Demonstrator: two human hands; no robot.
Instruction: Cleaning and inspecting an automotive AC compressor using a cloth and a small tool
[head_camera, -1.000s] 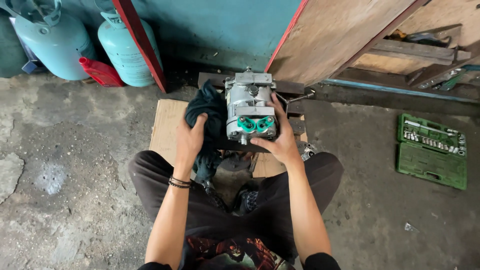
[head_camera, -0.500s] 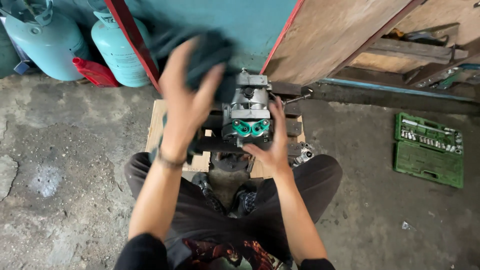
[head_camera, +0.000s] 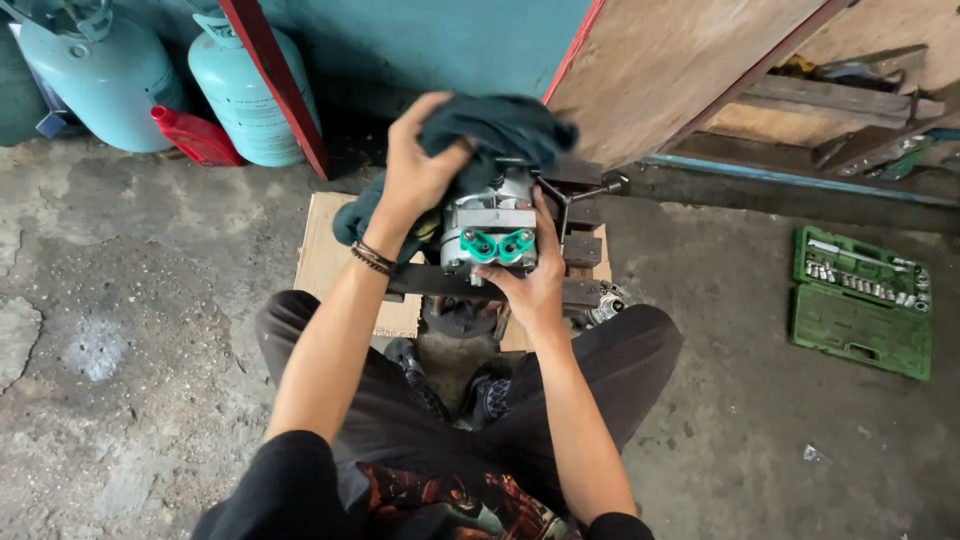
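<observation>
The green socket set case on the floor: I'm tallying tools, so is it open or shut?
Open. The green socket set case lies flat on the concrete floor, both halves spread, with rows of metal sockets showing inside.

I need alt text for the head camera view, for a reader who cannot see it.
A seated person's left hand presses a dark cloth onto a metal compressor with two green ports, while the right hand steadies it. Two gas cylinders stand behind; an open green socket set lies right.

Blk tee, dk trousers, wrist bands (head_camera: 372, 258), maybe beaded.
</observation>
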